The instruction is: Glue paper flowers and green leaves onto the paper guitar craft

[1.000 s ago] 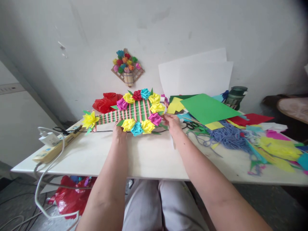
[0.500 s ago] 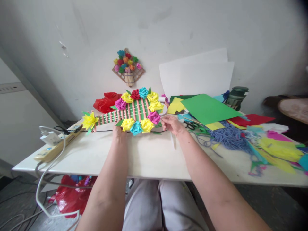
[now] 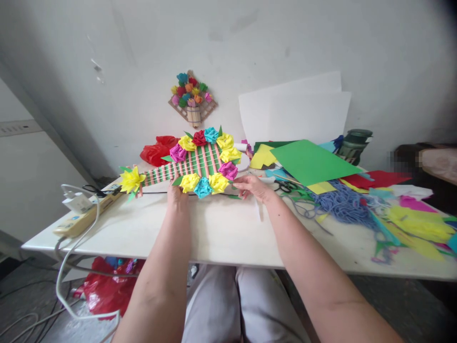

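Observation:
A guitar-shaped paper craft (image 3: 205,159) is tilted up over the table, with a green face, pink paper rolls and pale strings. Yellow, pink, blue and red paper flowers with green leaves ring its body, and a yellow flower (image 3: 132,179) sits at the neck's end. My left hand (image 3: 175,194) is closed on the lower edge where neck meets body, its fingers partly hidden behind. At the body's lower right, my right hand (image 3: 254,187) has its fingertips together beside a yellow flower (image 3: 218,183); what they pinch is unclear. A pale thin strip (image 3: 258,211) shows below that hand.
Coloured paper sheets (image 3: 314,162), blue-grey yarn (image 3: 344,205) and black-handled scissors (image 3: 284,186) lie to the right. A dark green jar (image 3: 355,145) stands behind. Left are a power strip (image 3: 74,224) with a charger and cables, and a red bag (image 3: 159,151).
My right hand has moved slightly down and left, from beside the pink flower to the body's lower right edge. My left hand keeps its hold, and the view has shifted slightly.

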Demonstrator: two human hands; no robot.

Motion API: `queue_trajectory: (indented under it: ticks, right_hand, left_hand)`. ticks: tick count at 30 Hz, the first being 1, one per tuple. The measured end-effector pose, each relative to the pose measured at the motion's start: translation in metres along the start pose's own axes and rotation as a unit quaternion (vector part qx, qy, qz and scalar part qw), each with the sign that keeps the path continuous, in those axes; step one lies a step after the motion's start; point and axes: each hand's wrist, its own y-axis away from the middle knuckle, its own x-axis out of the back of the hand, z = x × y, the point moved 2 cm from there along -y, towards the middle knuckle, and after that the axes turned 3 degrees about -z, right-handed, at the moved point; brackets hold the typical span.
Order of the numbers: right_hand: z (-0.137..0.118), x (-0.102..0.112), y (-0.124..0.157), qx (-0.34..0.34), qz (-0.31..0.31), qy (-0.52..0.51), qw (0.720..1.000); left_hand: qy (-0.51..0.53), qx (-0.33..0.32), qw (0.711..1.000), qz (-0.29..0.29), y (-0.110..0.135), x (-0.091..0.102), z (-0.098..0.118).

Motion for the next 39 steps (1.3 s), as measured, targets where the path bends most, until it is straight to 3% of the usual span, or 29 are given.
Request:
queue_trajectory:
  ticks: [3, 8, 11, 14, 16, 18, 22, 25, 32, 36, 39]
  right_hand:
    - [-0.001, -0.009, -0.001, 0.014, 0.005, 0.023, 1.000]
    - [0.000, -0.008, -0.003, 0.043, 0.037, 0.028, 0.998]
    - [0.002, 0.005, -0.006, 0.046, 0.131, -0.019, 0.990]
    - [0.004, 0.019, -0.008, 0.058, 0.254, -0.105, 0.960]
    - [0.005, 0.022, -0.008, 0.064, 0.291, -0.156, 0.942]
    - [0.005, 0.019, -0.007, 0.053, 0.259, -0.187, 0.946]
    - [0.004, -0.006, -0.003, -0.028, 0.029, -0.176, 0.984]
    - [0.007, -0.026, 0.000, -0.062, -0.089, -0.149, 0.983]
    - [0.019, -0.046, -0.004, -0.110, -0.136, -0.115, 0.978]
    - [0.016, -0.036, -0.001, -0.148, -0.148, -0.084, 0.974]
    - [0.007, -0.018, 0.000, -0.095, -0.085, -0.140, 0.982]
  left_hand:
    - [0.015, -0.046, 0.999, 0.015, 0.000, 0.001, -0.001]
    - [0.008, -0.044, 0.999, 0.016, 0.002, -0.001, -0.002]
    - [0.012, -0.043, 0.999, 0.019, 0.003, -0.001, 0.000]
    - [0.013, -0.034, 0.999, 0.024, 0.002, -0.001, 0.001]
    - [0.016, -0.033, 0.999, 0.023, 0.001, -0.001, 0.000]
    - [0.017, -0.036, 0.999, 0.020, 0.000, 0.000, 0.000]
    - [0.010, -0.043, 0.999, 0.027, 0.001, 0.000, 0.000]
    - [0.008, -0.049, 0.998, 0.029, 0.003, -0.002, -0.001]
    - [-0.005, -0.040, 0.999, 0.029, 0.003, -0.005, -0.006]
    - [-0.007, -0.051, 0.998, 0.026, 0.001, -0.003, -0.004]
    - [-0.012, -0.060, 0.998, 0.030, 0.001, -0.001, -0.001]
